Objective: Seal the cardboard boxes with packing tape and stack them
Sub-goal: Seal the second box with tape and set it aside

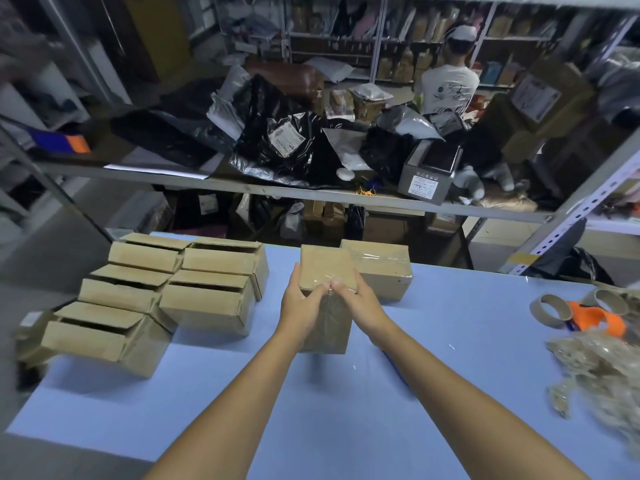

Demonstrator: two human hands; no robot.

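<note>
A small cardboard box [325,268] stands in the middle of the blue table [450,358], with clear tape across its top and front. My left hand [302,301] grips its left side and my right hand [356,299] its right side, thumbs meeting at the near top edge. Just behind it to the right sits a taped box [381,268]. Several boxes with loose top flaps [207,299] lie in rows at the left. An orange tape dispenser [597,318] rests at the right edge.
Empty tape cores [550,308] and a heap of crumpled used tape [602,372] lie at the right. A metal shelf [277,192] piled with black parcel bags runs behind the table. A person in a white shirt [448,84] stands far back.
</note>
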